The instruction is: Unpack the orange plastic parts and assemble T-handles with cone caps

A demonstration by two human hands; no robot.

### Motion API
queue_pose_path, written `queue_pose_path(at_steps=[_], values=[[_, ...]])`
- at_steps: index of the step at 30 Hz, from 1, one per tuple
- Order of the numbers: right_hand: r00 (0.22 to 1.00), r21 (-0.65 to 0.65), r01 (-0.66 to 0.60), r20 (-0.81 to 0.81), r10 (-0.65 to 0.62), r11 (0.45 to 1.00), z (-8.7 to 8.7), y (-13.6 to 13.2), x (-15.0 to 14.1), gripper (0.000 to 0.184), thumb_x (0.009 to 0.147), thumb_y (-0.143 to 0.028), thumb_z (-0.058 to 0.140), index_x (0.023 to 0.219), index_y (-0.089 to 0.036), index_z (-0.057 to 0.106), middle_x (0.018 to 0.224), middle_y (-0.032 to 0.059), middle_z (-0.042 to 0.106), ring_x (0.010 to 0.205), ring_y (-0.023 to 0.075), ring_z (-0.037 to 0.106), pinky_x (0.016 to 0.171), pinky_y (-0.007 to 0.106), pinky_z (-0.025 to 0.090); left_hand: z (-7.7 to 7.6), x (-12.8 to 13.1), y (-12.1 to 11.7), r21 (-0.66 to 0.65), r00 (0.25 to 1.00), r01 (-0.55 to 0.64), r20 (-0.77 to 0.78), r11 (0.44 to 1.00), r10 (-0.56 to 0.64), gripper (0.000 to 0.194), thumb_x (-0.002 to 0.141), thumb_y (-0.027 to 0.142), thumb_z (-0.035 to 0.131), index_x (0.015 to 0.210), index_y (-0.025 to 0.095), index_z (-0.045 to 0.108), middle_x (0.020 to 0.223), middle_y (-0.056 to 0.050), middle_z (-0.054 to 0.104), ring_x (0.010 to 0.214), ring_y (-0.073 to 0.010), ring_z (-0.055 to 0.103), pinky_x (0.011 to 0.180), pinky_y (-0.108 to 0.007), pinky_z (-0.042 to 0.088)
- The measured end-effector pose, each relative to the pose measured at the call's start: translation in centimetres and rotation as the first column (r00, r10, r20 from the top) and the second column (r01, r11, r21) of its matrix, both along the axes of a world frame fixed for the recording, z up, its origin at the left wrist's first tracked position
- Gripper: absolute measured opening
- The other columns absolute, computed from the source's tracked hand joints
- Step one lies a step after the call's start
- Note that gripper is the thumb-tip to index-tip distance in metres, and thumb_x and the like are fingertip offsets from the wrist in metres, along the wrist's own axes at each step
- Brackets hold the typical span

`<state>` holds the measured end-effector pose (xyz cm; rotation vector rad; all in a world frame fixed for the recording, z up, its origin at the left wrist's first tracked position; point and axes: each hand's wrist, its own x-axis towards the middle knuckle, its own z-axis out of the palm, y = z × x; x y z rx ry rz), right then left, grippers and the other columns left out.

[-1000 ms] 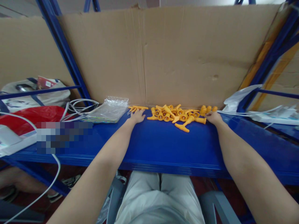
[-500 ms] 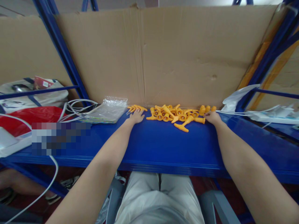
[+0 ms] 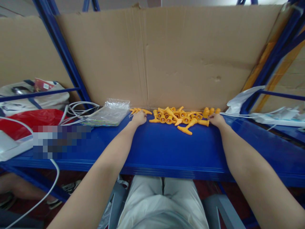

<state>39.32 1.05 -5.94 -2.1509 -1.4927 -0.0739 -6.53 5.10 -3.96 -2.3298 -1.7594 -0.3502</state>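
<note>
My left hand [image 3: 139, 118] rests at the back of the blue shelf with its fingers curled closed. It lies against a small row of orange T-shaped handles [image 3: 134, 110] beside a bit of metal chain [image 3: 131, 116]; what its fingers hold, if anything, is hidden. My right hand [image 3: 216, 120] has bent, closed fingers just in front of several upright orange pieces [image 3: 211, 111]. Whether it grips one cannot be made out. Between my hands lies a heap of orange T-shaped handles [image 3: 169, 119] with hollow round ends. One handle [image 3: 188, 128] sticks out at the front.
A cardboard wall [image 3: 181, 57] closes off the back of the blue shelf [image 3: 162, 149]. To the left are clear plastic bags [image 3: 111, 113], white cables [image 3: 82, 109] and a red bag [image 3: 43, 117]. White plastic [image 3: 243, 98] and a power strip [image 3: 278, 119] sit at right.
The fingers of my left hand, spread over the orange handles before, have curled closed. My right hand stays in nearly the same place. The heap looks unchanged.
</note>
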Motion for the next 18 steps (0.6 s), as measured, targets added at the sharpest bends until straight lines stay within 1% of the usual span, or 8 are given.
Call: queue_pose_path(at_steps=[3,5,9,13,16,18], values=[[1.000,0.009,-0.006,0.006,0.006,1.000,0.0,-0.1,0.0,0.007,0.078,-0.021,0.065,0.078,-0.024,0.072,0.083,0.0055,0.072,0.101,0.0294,0.070,0.087,0.039,0.056,0.0,0.2,-0.1,-0.034,0.999,0.007,-0.033,0.999,-0.008,0.050,0.091,0.017,0.040,0.129,0.017,0.072,0.138,-0.011,0.063,0.129,-0.0243,0.059,0.112,-0.031,0.042],[1.000,0.002,-0.005,-0.003,0.005,1.000,0.1,-0.2,0.0,0.007,0.078,-0.021,0.065,0.077,-0.024,0.071,0.085,0.0058,0.072,0.103,0.0293,0.070,0.088,0.038,0.055,0.2,0.5,-0.4,-0.070,0.998,-0.011,-0.069,0.998,0.006,0.051,0.093,0.019,0.037,0.134,0.016,0.068,0.140,-0.013,0.061,0.131,-0.0253,0.056,0.112,-0.032,0.042],[1.000,-0.009,0.000,-0.027,-0.001,1.000,0.3,-0.5,-0.4,0.008,0.079,-0.019,0.065,0.075,-0.024,0.070,0.089,0.0062,0.073,0.107,0.0296,0.069,0.092,0.039,0.054,0.4,1.2,-1.0,-0.133,0.993,-0.065,-0.105,0.989,0.051,0.053,0.097,0.024,0.034,0.140,0.014,0.062,0.143,-0.017,0.056,0.137,-0.0310,0.051,0.111,-0.039,0.043],[0.999,-0.016,0.019,-0.042,-0.019,1.000,0.5,-0.7,-0.7,0.009,0.079,-0.018,0.065,0.073,-0.023,0.069,0.088,0.0069,0.073,0.106,0.0302,0.070,0.090,0.039,0.054,0.4,1.6,-1.1,-0.146,0.992,-0.099,-0.099,0.984,0.085,0.053,0.097,0.026,0.033,0.144,0.019,0.058,0.149,-0.017,0.051,0.141,-0.0352,0.045,0.112,-0.048,0.041],[0.998,-0.011,0.032,-0.051,-0.032,0.999,0.4,-0.6,-0.8,0.011,0.079,-0.018,0.064,0.070,-0.023,0.068,0.084,0.0068,0.071,0.106,0.0306,0.070,0.090,0.039,0.054,0.2,1.8,-1.0,-0.139,0.991,-0.110,-0.094,0.984,0.097,0.054,0.097,0.028,0.033,0.146,0.022,0.055,0.150,-0.017,0.051,0.141,-0.0371,0.043,0.111,-0.053,0.040],[0.998,0.009,0.025,-0.065,-0.025,1.000,0.2,-0.5,-0.6,0.012,0.078,-0.017,0.065,0.067,-0.023,0.066,0.078,0.0055,0.070,0.104,0.0309,0.070,0.090,0.040,0.055,0.1,1.9,-0.8,-0.139,0.992,-0.107,-0.077,0.984,0.097,0.055,0.096,0.028,0.034,0.147,0.021,0.054,0.150,-0.018,0.051,0.141,-0.0383,0.043,0.111,-0.055,0.040]])
